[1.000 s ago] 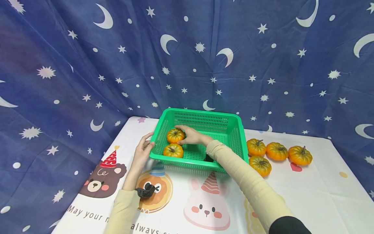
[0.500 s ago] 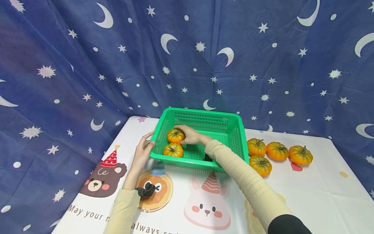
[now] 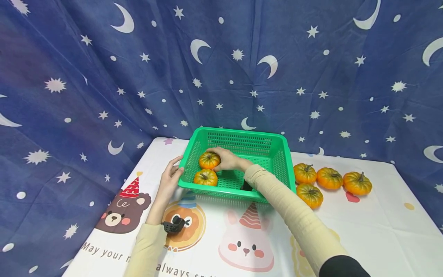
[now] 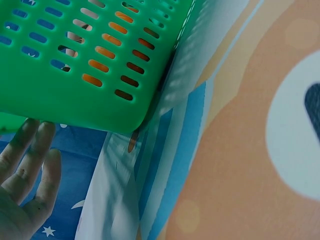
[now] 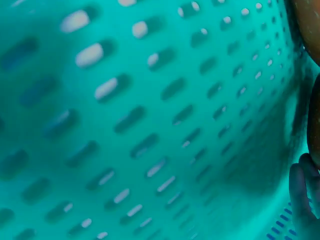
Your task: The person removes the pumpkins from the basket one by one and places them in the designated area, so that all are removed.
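Observation:
A green plastic basket (image 3: 242,132) with slotted walls stands on the table. Inside its left end sit two small orange pumpkins, one behind the other. My right hand (image 3: 226,159) reaches in and grips the rear pumpkin (image 3: 209,160) between thumb and fingers. The front pumpkin (image 3: 205,177) lies close against it, touching nothing of my hand that I can see. At the basket's left side, my left hand (image 3: 168,179) touches the rim with extended fingers (image 4: 44,137). In the right wrist view, only fingertips (image 5: 298,192) and a dark pumpkin edge (image 5: 314,120) show at the right border.
Right of the basket, several more pumpkins (image 3: 330,178) lie on the white tablecloth (image 3: 373,231), the nearest ones close to the basket wall. A blue curtain (image 3: 221,69) with moons and stars hangs behind the table. Cartoon prints cover the cloth in front.
Both hands stay almost in place. The rear pumpkin, with my right hand on it, shifts very slightly to the right; the view itself also drifts a little.

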`<state>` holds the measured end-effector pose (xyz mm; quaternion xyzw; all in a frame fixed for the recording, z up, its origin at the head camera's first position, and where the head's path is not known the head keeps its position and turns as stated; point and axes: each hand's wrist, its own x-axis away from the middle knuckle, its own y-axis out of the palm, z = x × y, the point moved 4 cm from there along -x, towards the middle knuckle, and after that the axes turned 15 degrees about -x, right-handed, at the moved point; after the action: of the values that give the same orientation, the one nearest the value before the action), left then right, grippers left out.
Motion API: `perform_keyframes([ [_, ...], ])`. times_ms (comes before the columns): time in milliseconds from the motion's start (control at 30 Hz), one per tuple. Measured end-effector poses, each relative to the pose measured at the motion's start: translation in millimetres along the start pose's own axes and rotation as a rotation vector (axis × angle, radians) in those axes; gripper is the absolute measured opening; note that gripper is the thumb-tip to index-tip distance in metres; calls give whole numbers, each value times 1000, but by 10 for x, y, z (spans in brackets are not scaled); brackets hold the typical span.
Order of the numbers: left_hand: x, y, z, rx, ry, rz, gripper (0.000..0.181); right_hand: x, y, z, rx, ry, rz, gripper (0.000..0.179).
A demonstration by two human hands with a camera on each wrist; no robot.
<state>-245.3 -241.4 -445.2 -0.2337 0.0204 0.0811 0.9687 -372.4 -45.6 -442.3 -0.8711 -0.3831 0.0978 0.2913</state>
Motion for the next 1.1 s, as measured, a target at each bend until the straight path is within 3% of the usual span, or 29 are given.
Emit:
perform_keyframes([
  [600,36,-3,66,-13,8,-1,43,110,-166,-90,25,-7,53,81],
  [1100,23,23,18,-49,12,-3,44,354,-429,-225,57,-23,112,81],
])
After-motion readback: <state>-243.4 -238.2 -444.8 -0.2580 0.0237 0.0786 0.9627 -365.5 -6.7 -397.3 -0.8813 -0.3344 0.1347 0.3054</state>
